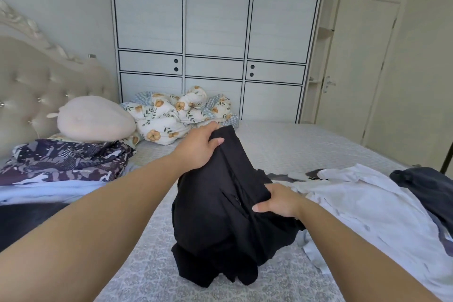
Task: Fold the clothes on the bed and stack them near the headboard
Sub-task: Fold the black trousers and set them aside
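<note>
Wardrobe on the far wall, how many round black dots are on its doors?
4. Two stacked on the wardrobe's left small panel, two on its right small panel. Bedding may hide others lower down.

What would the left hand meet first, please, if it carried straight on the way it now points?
Probably the crumpled floral quilt, lying just beyond the left hand gripping the black garment; depth is unclear.

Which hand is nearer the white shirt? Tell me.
Right. The right hand grips the black garment right beside the white shirt; the left hand grips its far top edge, farther away.
</note>
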